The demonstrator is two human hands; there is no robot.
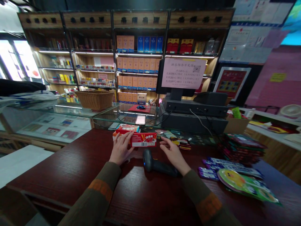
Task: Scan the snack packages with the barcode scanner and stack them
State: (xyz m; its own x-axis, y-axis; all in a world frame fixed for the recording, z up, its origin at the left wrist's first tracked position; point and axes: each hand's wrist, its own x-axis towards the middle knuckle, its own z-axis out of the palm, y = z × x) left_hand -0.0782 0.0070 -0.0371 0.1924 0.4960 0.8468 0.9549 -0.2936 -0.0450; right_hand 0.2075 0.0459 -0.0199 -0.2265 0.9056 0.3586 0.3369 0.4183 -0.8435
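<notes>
Red box: the red snack box (142, 139) sits on the dark wooden counter (70, 169), near its far edge just in front of the glass display case (70, 110), with a second red box (127, 128) right behind it.
Left hand: the left hand (120, 148) lies on the near left end of the red snack box, fingers curled over its top and thumb at the side, a light hold and not a firm clamp.
Right hand: the right hand (172, 153) is open and holds nothing, hovering just right of the box and above the barcode scanner (157, 164).
Scanner: it lies flat on the counter between the two wrists, a blue light showing.
Risk, box: held from one end only, it could swivel or slide into the packets (181, 142) beside it.
Risk, scanner: the right wrist is close over its handle; a careless sweep could knock it along the counter.
Risk, clutter: the wrappers (231, 171) and the stacked packets (240, 149) to the right crowd the free space.
</notes>
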